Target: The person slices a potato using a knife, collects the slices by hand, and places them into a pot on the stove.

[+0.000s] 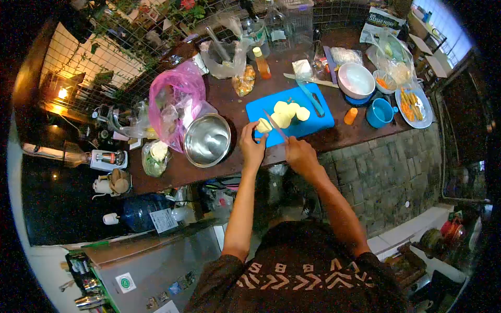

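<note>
On the blue cutting board point(326, 121) my left hand point(252, 149) pinches a pale yellow piece of what looks like peeled potato point(264, 125) near the board's left edge. My right hand point(301, 156) is closed round the handle of a knife point(275, 124), whose blade lies just right of that piece. Whether the blade touches it I cannot tell. Several pale yellow slices point(282, 116) are heaped beyond the blade. A second knife with a teal blade and dark handle point(314, 101) rests on the board's right side.
Left of the board stand a steel bowl point(207, 141) and a pink plastic bag point(172, 99). To the right are a white bowl point(356, 81), a blue mug point(380, 113), an orange carrot piece point(350, 116) and a plate of cut vegetables point(414, 109). A sauce bottle point(262, 63) stands behind.
</note>
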The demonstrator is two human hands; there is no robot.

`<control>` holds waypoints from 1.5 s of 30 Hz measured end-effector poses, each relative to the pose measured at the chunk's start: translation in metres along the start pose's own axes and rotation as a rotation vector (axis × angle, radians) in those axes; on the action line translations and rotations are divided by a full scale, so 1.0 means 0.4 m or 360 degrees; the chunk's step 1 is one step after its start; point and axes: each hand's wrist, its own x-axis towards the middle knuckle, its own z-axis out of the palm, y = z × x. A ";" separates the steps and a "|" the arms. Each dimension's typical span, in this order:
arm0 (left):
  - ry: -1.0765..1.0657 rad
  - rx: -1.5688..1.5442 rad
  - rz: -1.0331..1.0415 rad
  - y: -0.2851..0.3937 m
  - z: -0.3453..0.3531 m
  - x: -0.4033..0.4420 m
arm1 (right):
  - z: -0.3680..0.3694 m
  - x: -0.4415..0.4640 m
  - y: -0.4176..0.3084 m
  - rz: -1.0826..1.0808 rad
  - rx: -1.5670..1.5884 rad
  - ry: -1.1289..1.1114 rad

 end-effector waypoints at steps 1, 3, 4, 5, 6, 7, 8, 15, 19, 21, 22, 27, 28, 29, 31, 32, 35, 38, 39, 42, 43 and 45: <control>-0.0018 0.0038 -0.0022 0.003 -0.004 0.004 | 0.002 0.004 -0.004 0.0021 0.0089 0.0043; -0.0101 0.0092 -0.0111 0.007 -0.006 0.017 | -0.012 0.013 -0.019 0.0026 0.0176 0.0096; -0.0192 0.0145 -0.0210 0.006 -0.007 0.024 | -0.030 0.013 -0.029 0.0089 0.0239 0.0054; -0.0180 0.0147 -0.0208 0.006 -0.006 0.032 | -0.044 0.012 -0.040 0.0152 0.0300 0.0009; -0.0185 0.0137 -0.0186 0.000 -0.001 0.039 | -0.033 0.009 -0.034 0.0139 0.0298 0.0007; -0.0189 0.0126 -0.0164 -0.006 0.002 0.044 | -0.019 0.008 -0.024 0.0183 0.0356 0.0030; -0.0165 0.0125 -0.0165 -0.011 0.003 0.048 | -0.012 0.013 -0.012 0.0217 0.0411 0.0052; -0.0316 0.0042 -0.0336 -0.002 -0.027 0.044 | -0.037 0.011 -0.016 0.0252 0.0515 -0.0042; -0.0333 0.0445 -0.0142 -0.042 -0.010 0.037 | -0.040 0.011 -0.012 0.0234 0.0544 -0.0057; -0.0273 0.0408 -0.0085 -0.053 0.000 0.041 | -0.030 0.010 -0.002 0.0247 0.0518 -0.0114; -0.0247 0.0328 -0.0189 -0.055 0.007 0.046 | -0.023 0.009 0.002 0.0253 0.0532 -0.0114; -0.0214 0.0094 -0.0292 -0.031 0.010 0.057 | -0.003 0.006 0.018 0.0265 0.0532 -0.0116; -0.0233 0.0092 -0.0252 -0.027 0.010 0.060 | -0.003 0.006 0.017 0.0277 0.0555 -0.0110; -0.0254 0.0090 -0.0211 -0.022 0.010 0.062 | -0.004 0.005 0.017 0.0292 0.0579 -0.0102; -0.0278 0.0100 -0.0171 -0.022 0.006 0.064 | -0.006 0.003 0.018 0.0292 0.0579 -0.0105; -0.0297 0.0112 -0.0129 -0.023 0.001 0.065 | -0.007 0.002 0.018 0.0288 0.0579 -0.0108; -0.0469 0.0334 -0.0005 -0.013 -0.029 0.067 | 0.009 -0.016 0.033 0.0280 0.0722 -0.0094; -0.0504 0.0393 0.0051 -0.028 -0.037 0.057 | 0.004 -0.038 0.023 0.0275 0.0773 -0.0078; -0.0479 0.0324 0.0013 -0.015 -0.044 0.055 | 0.007 -0.047 0.021 0.0287 0.0782 -0.0079; -0.0547 0.0209 -0.0142 0.014 -0.065 0.055 | 0.021 -0.063 0.021 0.0342 0.0756 -0.0166; -0.0550 0.0241 -0.0139 0.016 -0.067 0.051 | 0.032 -0.068 0.022 0.0350 0.0809 -0.0140; -0.0534 0.0221 -0.0094 -0.005 -0.061 0.042 | 0.049 -0.079 0.021 0.0363 0.0875 -0.0122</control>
